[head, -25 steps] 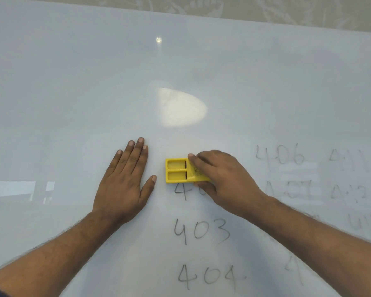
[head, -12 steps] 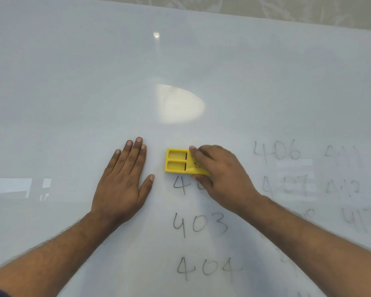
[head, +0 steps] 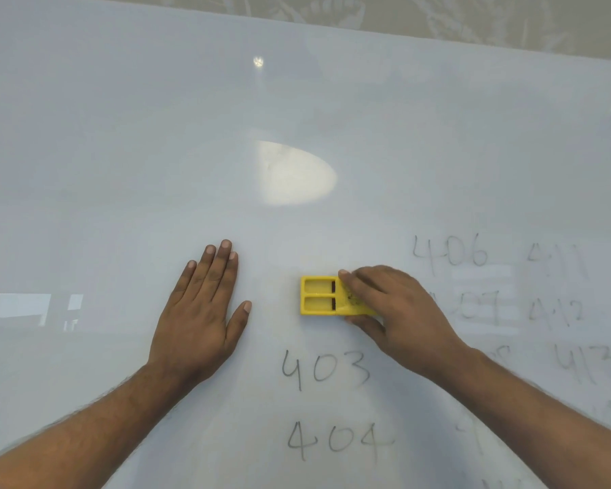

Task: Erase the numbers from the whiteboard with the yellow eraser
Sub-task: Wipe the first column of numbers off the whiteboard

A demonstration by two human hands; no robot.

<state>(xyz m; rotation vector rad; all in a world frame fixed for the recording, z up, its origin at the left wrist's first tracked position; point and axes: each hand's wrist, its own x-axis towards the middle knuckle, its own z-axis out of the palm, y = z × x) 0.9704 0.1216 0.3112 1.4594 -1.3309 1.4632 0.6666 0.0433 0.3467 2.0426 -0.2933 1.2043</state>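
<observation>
Near the whiteboard's (head: 120, 171) middle, the eraser (head: 320, 295), judged light and stiff, is gripped by the right hand (head: 399, 312) at its right end; the left hand (head: 200, 312) lies flat.

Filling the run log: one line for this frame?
right hand grips yellow eraser on whiteboard | left hand flat | 403, 404 unerased

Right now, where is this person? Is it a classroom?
Maybe a classroom or office; the picture can't settle it. A big whiteboard fills the view, with numbers like 403 written in columns, and the right hand grips a yellow eraser.
</observation>
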